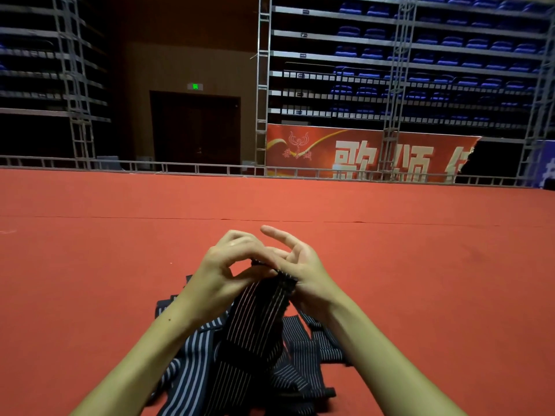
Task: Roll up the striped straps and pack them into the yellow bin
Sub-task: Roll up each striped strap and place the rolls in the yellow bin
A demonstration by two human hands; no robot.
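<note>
A person seated on a red carpeted floor point(420, 265) holds the top end of a dark striped strap point(255, 325) up between both hands, with the roll apparently just beginning. The left hand point(222, 271) has its fingers point(240, 238) curled over the strap's upper edge, pinching it from the near-left side. The right hand point(303, 265) supports the same edge from the right, thumb side against the fabric, while its index finger point(276, 234) points away, outstretched and free.

The strap's long axis runs from that pinched end down and back toward the person's body, so the loose length hangs below and nearer than the fingers. Both hands sit about equally close to the end. Any rolling would likely have to turn the end toward the person, down along that hanging length.

The strap's lower part falls onto a heap of other striped straps point(192, 355) lying unrolled on the floor between the forearms. The yellow bin is not in view. Behind stand a red banner point(360, 154) and tiers of blue seats point(450, 46).
</note>
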